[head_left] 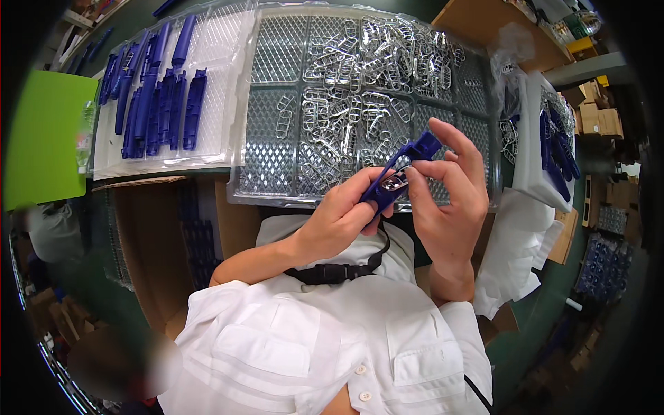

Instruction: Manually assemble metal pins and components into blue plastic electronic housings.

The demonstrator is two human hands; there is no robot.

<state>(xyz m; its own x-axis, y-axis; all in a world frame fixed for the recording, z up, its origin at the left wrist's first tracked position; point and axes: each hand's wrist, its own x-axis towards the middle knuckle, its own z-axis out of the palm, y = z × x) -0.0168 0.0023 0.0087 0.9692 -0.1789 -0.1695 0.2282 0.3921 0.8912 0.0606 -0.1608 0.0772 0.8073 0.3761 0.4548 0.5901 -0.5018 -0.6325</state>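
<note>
My left hand [346, 207] is closed round the lower end of a long blue plastic housing [421, 146], which it holds tilted, its upper end toward the right. A shiny metal clip [394, 182] lies in the housing's hollow. At that clip the thumb and a finger of my right hand [449, 190] are pinched together, while another finger reaches up past the housing's upper end. Behind both hands is a clear, divided plastic tray [266, 166] with heaps of similar loose wire clips [339, 117] in several of its compartments.
On the left, a white tray [225, 97] carries several blue housings [162, 114], beside a bright green panel [45, 138]. More blue pieces [557, 149] fill a white bin [529, 131] at right. Cardboard boxes [149, 249] stand below the bench edge; white sheeting [508, 242] hangs at right.
</note>
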